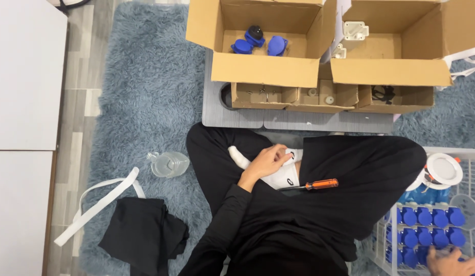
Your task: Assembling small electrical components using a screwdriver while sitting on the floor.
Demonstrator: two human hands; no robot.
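Observation:
I sit cross-legged in black clothes on a shaggy blue rug. My left hand [267,161] rests on my white-socked foot [281,176], fingers loosely curled, holding nothing. A screwdriver with an orange handle [313,185] lies on my lap just right of that hand. At the bottom right corner my right hand [451,262] reaches into a white wire basket [472,153] and touches the blue plastic parts [426,225] standing in rows there; whether it grips one I cannot tell.
Two open cardboard boxes stand ahead: the left one [263,69] holds three blue parts [258,41], the right one [390,71] white parts [354,30]. Small compartments [329,96] sit below them. A clear jug [168,163], black cloth [143,235], white strap [102,199] lie left. White lamp fitting [443,169] at right.

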